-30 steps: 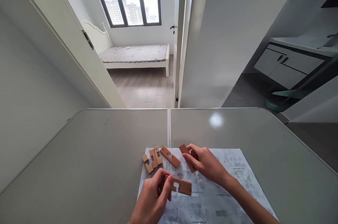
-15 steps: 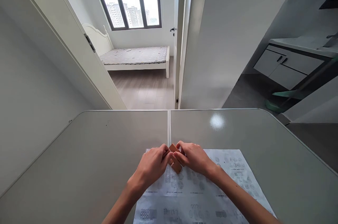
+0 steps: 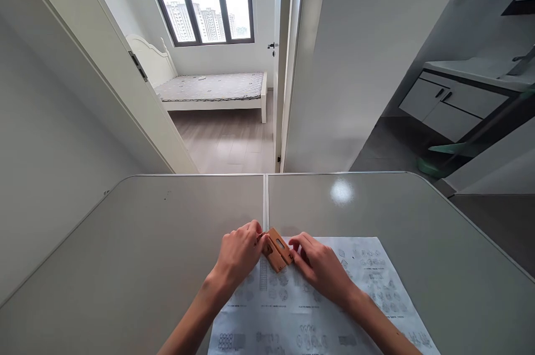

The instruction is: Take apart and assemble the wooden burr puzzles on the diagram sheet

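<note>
Two small orange-brown pieces, wooden by their look, lie side by side just above a printed sheet (image 3: pixel 326 288). One is a slotted block (image 3: pixel 279 241) with a light oblong opening in its face. Against its lower left side sits a flat brown piece (image 3: pixel 275 259) with dark marks. My left hand (image 3: pixel 241 249) is closed, thumb and fingers pinching the pieces at their upper left. My right hand (image 3: pixel 320 263) is at their lower right corner, thumb tip at the edge, index finger apart from the thumb and the other fingers loosely curled.
The grey table (image 3: pixel 137 254) has a seam (image 3: pixel 266 199) down its middle and rounded far corners. Beyond it are a doorway with a bed (image 3: pixel 213 87), an opened door (image 3: pixel 281 65), a wall (image 3: pixel 346 65) and, at right, a white cabinet (image 3: pixel 455 98).
My right hand has drawn back to the right from the top of the pieces, uncovering the slotted face. The pieces have turned slightly, and my left hand keeps its pinch.
</note>
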